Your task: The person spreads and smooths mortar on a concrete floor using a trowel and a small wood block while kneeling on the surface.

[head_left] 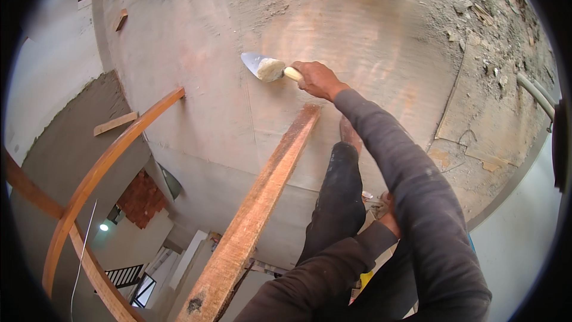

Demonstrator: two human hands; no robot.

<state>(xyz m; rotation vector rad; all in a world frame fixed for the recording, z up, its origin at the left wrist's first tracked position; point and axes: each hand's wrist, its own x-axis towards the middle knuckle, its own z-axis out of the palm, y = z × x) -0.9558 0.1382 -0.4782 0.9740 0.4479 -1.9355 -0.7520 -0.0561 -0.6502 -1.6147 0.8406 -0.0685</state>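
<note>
My right hand (320, 79) is wrapped round the pale yellow handle of a pointed trowel (252, 62), held out in front of me over the dusty, mortar-stained surface (208, 71). On the blade, near the handle, sits a pale beige lump (271, 70) that looks like mortar. My left hand (388, 217) is lower down, partly behind my right forearm and close to my leg. Its fingers are mostly hidden, so I cannot see what it holds or touches. A bare foot (350, 133) shows below the trowel.
A rough timber beam (256, 203) runs up to the surface just left of my leg. Curved wooden pieces (101, 173) cross at the left above a deep drop with a railing (124, 275). Rubble (491, 65) covers the far right, beside a grey pipe (536, 95).
</note>
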